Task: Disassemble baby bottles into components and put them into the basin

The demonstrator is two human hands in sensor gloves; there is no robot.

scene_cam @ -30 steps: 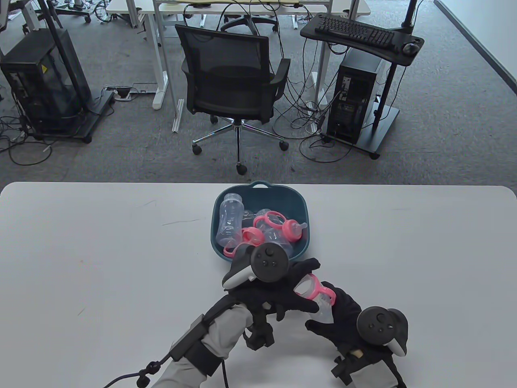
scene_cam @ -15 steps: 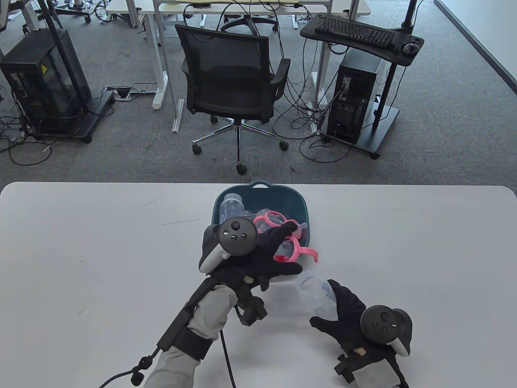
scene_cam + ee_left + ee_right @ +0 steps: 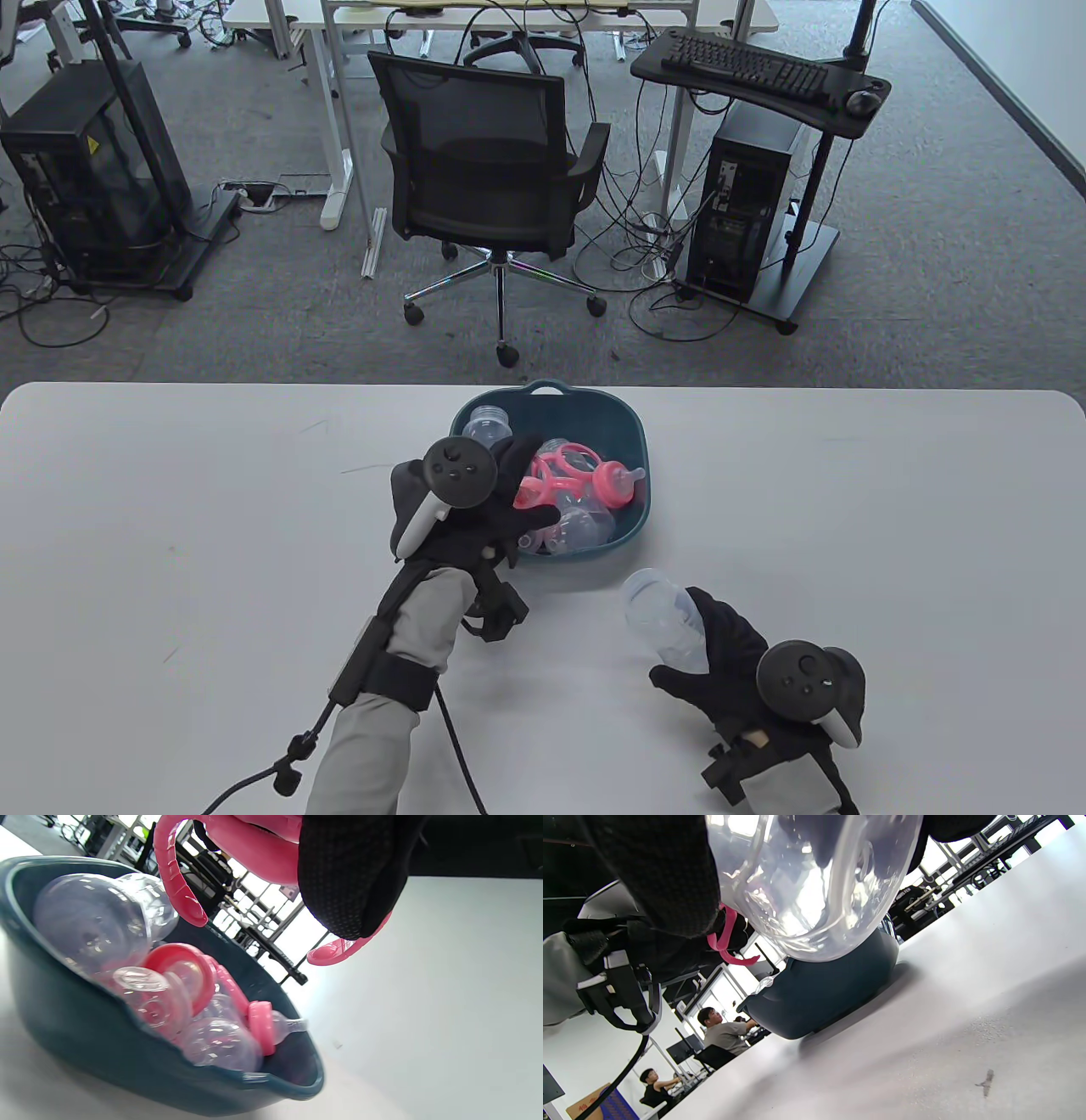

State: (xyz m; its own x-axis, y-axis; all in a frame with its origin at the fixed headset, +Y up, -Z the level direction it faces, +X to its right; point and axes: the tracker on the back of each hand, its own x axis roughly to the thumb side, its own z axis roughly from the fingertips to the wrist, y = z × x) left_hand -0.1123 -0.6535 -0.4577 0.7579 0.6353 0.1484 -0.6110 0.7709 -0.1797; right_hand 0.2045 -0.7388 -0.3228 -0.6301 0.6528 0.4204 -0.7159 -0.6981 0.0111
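Observation:
A teal basin [image 3: 635, 429] sits mid-table with clear bottle bodies [image 3: 485, 422] and pink collars with nipples [image 3: 612, 482] inside. My left hand [image 3: 528, 497] hovers over its front-left part and pinches a pink handle ring [image 3: 178, 887], which hangs just above the basin [image 3: 106, 1065] and its contents. To the front right, my right hand [image 3: 721, 645] grips a clear bottle body [image 3: 657, 615] with its open neck pointing at the basin. The bottle [image 3: 814, 887] is held a little above the table, close to the basin wall [image 3: 818, 997].
The white table [image 3: 170, 509] stretches wide on both sides of the basin. A black cable [image 3: 458, 764] trails from my left forearm to the front edge. An office chair [image 3: 484, 161] stands on the floor beyond the far edge.
My left hand pulled the pink handle ring off the bottle and carried it up and left over the basin. My right hand stayed put, keeping the bare clear bottle.

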